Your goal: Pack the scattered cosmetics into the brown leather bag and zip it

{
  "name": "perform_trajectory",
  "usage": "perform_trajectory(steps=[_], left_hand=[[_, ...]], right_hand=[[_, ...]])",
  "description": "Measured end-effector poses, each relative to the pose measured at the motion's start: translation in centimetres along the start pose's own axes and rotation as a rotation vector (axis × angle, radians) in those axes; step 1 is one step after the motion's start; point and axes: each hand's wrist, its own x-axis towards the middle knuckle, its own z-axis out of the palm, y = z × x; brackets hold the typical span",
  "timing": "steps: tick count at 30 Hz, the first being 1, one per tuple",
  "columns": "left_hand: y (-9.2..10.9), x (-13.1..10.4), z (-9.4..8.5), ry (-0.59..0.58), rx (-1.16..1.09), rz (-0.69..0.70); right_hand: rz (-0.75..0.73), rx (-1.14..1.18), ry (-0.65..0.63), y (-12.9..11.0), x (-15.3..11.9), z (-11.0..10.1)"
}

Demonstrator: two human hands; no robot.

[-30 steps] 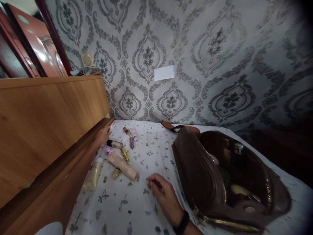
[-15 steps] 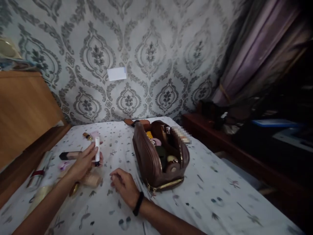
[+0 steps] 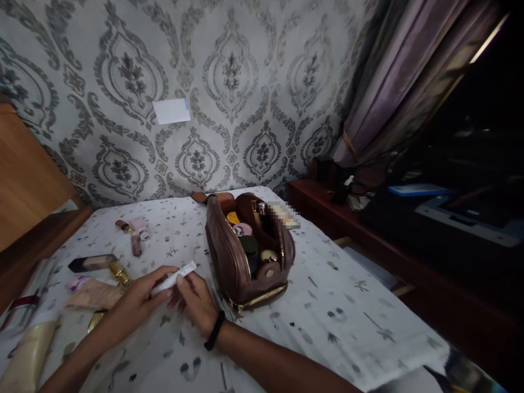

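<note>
A small white tube [image 3: 187, 269] lies slantwise between both hands, low in the middle of the view. My left hand [image 3: 152, 289] is closed around its lower end. The fingers of my right hand [image 3: 197, 299], with a black band at the wrist, pinch the tube nearer its upper end. Just right of the hands stands a brown bag [image 3: 229, 256], unzipped, with a pink round item [image 3: 244, 229], a yellow item [image 3: 233, 218] and a dark item [image 3: 248, 245] inside.
Left of the hands lie a dark-capped tube [image 3: 92, 263], a gold tube [image 3: 120, 273], a beige tube [image 3: 96, 293] and a large cream tube [image 3: 30, 349]. Small items, including a mauve bottle [image 3: 136, 245], lie farther back. A dark red ledge [image 3: 311, 199] borders the bed's right.
My left hand has brought the white tube rightward and down, tilting it from upright. My right hand has closed on it. The view has shifted right.
</note>
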Motion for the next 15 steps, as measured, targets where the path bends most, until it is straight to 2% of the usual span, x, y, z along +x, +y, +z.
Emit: perform_trajectory(steps=[8,15], left_hand=[[-1.7,-0.8,0.1,0.043,-0.058,-0.036],[0.3,-1.8,1.3,0.121,0.133,-0.054]], right_hand=[[0.102,0.102,0.133,0.0,0.5,-0.2],[0.094,0.064,0.133,0.6,0.7,-0.7]])
